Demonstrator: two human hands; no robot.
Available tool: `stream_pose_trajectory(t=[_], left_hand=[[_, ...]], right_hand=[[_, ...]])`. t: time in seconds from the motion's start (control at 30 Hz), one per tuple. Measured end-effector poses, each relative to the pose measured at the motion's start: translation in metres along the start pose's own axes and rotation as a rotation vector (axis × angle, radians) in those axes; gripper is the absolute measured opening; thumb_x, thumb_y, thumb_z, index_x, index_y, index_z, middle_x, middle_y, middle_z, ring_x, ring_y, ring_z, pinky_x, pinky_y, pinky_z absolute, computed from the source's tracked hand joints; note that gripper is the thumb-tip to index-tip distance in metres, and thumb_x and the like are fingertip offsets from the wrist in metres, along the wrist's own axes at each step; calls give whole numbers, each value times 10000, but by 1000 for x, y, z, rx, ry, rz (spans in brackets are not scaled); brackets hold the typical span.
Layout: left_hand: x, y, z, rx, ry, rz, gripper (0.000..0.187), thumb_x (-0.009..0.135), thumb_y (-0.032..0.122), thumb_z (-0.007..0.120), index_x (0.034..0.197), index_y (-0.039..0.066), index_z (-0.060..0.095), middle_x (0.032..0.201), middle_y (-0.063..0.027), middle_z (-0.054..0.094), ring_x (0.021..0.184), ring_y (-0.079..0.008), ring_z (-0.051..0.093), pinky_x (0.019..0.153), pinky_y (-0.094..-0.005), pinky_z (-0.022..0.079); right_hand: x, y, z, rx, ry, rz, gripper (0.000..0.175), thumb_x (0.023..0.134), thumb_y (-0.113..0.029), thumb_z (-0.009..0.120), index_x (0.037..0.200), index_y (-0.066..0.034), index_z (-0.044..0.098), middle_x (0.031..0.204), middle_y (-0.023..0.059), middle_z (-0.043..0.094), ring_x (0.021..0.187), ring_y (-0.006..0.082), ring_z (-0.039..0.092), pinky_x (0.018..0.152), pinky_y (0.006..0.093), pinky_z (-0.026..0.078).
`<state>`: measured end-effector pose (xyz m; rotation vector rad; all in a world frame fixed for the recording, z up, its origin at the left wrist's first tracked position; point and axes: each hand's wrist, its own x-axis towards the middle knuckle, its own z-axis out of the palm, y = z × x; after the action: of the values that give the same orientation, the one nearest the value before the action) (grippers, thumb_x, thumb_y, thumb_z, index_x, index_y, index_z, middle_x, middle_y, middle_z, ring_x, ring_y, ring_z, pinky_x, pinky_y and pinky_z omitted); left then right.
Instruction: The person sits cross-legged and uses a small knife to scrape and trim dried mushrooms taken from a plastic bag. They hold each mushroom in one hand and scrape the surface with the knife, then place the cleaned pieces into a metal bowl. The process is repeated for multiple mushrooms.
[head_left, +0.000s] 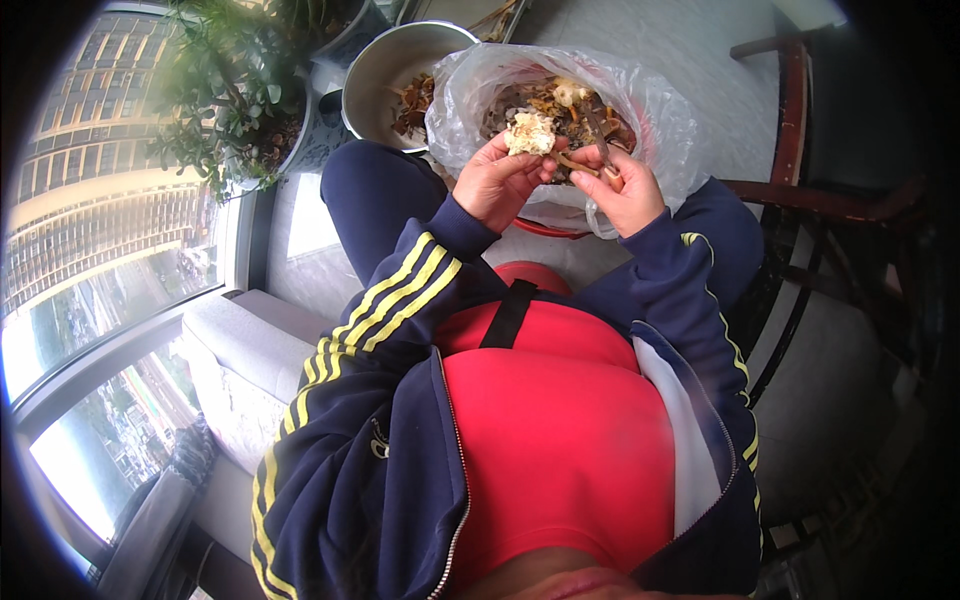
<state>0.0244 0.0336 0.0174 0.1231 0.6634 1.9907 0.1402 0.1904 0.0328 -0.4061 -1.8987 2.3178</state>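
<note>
My left hand (501, 176) holds a pale, ragged-edged mushroom (531, 133) by its underside, the cap facing up. Close beside it, my right hand (624, 189) grips a small knife (598, 135) with a dark, stained blade and a light brown handle end. A thin brown stem (574, 163) lies between the fingertips of both hands. Under the hands a clear plastic bag (664, 97) gapes wide, holding mixed brown and yellowish mushrooms (559, 94) and dark debris. The rim of something red shows below the bag.
A metal pot (367, 82) with brown mushroom pieces touches the bag's left side. Potted plants (240, 97) stand by the window at left. A dark red wooden chair (789, 135) is at right. A grey cushioned seat (247, 352) lies along the window.
</note>
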Motion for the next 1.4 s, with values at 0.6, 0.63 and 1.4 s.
stream_pose_trajectory(t=[0.6,0.63,1.4], left_hand=[[-5,-2,-4,614,164,-77,171,908,182,620,955,18,604,852,-50,650,662,-91,550,613,-218,450],[-6,-3,-1,738,205,32,153,895,168,631,935,22,609,836,-49,643,643,-98,539,601,-226,443],[11,1,30,1327,176,406,204,783,47,626,984,14,639,731,-60,626,663,-174,576,618,-317,467]], right_hand=[[6,-23,-32,-189,78,-2,117,913,-72,588,992,7,619,910,-25,597,838,40,532,748,199,451],[6,-23,-32,-198,84,3,115,913,-74,589,989,7,620,909,-25,597,838,40,532,748,199,451],[10,-29,-20,-491,176,-128,249,939,-183,562,1081,20,548,847,58,585,793,132,590,718,265,477]])
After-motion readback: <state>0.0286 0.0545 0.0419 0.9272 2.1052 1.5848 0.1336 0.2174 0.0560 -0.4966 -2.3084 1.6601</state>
